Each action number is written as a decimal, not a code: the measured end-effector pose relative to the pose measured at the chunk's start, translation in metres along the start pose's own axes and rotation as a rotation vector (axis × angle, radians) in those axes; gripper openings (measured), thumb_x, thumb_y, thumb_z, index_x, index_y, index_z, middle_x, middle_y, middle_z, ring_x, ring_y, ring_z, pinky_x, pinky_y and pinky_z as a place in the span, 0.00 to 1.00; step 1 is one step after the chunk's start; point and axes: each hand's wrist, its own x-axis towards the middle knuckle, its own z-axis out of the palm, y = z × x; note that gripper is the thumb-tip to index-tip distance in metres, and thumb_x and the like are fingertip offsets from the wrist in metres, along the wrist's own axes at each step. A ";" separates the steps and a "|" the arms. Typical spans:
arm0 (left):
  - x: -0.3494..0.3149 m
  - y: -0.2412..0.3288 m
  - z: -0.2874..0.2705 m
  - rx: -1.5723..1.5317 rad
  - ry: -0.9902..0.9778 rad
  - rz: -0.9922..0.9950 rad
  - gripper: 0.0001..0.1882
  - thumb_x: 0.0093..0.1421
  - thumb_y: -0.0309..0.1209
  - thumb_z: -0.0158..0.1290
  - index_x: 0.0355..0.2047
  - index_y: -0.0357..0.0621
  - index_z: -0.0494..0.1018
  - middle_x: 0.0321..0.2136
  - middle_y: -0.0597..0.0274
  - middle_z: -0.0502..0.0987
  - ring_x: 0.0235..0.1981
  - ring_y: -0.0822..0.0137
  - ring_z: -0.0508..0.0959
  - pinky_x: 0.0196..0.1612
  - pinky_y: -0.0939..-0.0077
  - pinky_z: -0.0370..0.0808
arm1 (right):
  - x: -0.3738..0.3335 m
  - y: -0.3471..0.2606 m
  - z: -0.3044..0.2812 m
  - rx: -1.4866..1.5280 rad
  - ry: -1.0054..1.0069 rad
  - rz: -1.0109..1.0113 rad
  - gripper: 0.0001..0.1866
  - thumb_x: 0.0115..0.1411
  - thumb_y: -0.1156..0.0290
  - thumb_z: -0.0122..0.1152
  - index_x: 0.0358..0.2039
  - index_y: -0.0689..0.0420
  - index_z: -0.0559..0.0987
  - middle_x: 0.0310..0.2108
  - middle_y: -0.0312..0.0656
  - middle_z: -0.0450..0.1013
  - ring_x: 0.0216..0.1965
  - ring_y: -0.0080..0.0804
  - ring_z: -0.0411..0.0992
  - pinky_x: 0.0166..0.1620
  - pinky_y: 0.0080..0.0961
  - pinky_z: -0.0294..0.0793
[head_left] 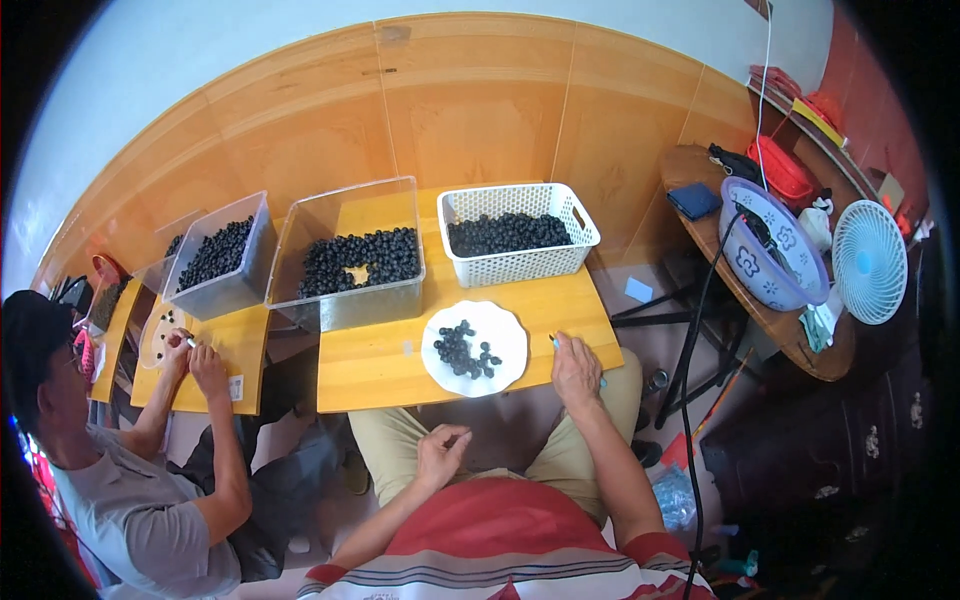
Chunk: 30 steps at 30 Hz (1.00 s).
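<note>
My right hand [577, 372] is closed around a thin teal pen-like tool [603, 381] at the table's front right edge. Only the ends of this tool show past the fingers. Over my lap, in front of the table edge, my left hand [442, 455] is curled closed; whatever its fingers hold, if anything, is hidden. Between and beyond my hands stands a white scalloped plate [508, 350], with a loose cluster of small dark round bead-like pieces [458, 352] on it. Neither hand touches the plate.
Behind the plate stand a white perforated basket [520, 268] and a clear bin [372, 306], both with dark round pieces. Another clear bin [212, 290] is further left. A co-worker [130, 500] sits left. A round table [690, 225] with a purple basin [735, 255] and a fan [869, 262] stands right.
</note>
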 end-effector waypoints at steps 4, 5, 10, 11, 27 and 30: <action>0.001 -0.010 0.003 -0.072 0.009 -0.092 0.08 0.62 0.27 0.63 0.40 0.35 0.83 0.32 0.57 0.83 0.33 0.70 0.81 0.38 0.75 0.77 | 0.000 -0.001 -0.001 -0.014 -0.011 -0.001 0.16 0.62 0.73 0.60 0.50 0.58 0.78 0.33 0.48 0.73 0.37 0.51 0.75 0.41 0.46 0.75; 0.002 -0.013 0.003 -0.074 0.023 -0.081 0.08 0.63 0.28 0.63 0.39 0.36 0.83 0.32 0.57 0.84 0.33 0.71 0.81 0.38 0.75 0.77 | 0.000 -0.001 0.000 -0.019 -0.014 0.001 0.16 0.61 0.73 0.60 0.50 0.58 0.78 0.34 0.48 0.73 0.38 0.50 0.75 0.41 0.46 0.75; 0.005 -0.012 0.003 -0.082 0.005 -0.116 0.08 0.63 0.28 0.64 0.39 0.36 0.83 0.31 0.58 0.84 0.33 0.72 0.81 0.38 0.75 0.77 | -0.003 0.001 0.002 -0.022 -0.078 0.044 0.16 0.65 0.69 0.56 0.52 0.58 0.78 0.36 0.49 0.73 0.40 0.50 0.74 0.44 0.46 0.74; 0.006 -0.012 0.004 -0.084 0.011 -0.113 0.08 0.63 0.28 0.64 0.39 0.36 0.83 0.31 0.58 0.84 0.32 0.72 0.81 0.37 0.75 0.77 | -0.003 0.002 0.003 -0.027 -0.083 0.050 0.16 0.65 0.69 0.56 0.52 0.58 0.78 0.36 0.48 0.73 0.40 0.50 0.74 0.44 0.46 0.74; 0.009 -0.028 0.003 -0.209 0.063 -0.116 0.07 0.64 0.27 0.63 0.39 0.35 0.82 0.29 0.67 0.82 0.30 0.79 0.76 0.35 0.80 0.75 | 0.000 0.000 0.004 -0.063 -0.063 0.030 0.14 0.64 0.70 0.58 0.50 0.57 0.78 0.35 0.47 0.73 0.39 0.49 0.74 0.42 0.45 0.74; 0.007 -0.031 0.002 -0.240 0.064 -0.157 0.07 0.63 0.26 0.63 0.39 0.35 0.82 0.29 0.68 0.82 0.30 0.79 0.76 0.34 0.81 0.75 | 0.000 0.000 0.003 -0.067 -0.071 0.032 0.13 0.64 0.70 0.57 0.49 0.56 0.79 0.35 0.46 0.73 0.39 0.49 0.75 0.42 0.45 0.74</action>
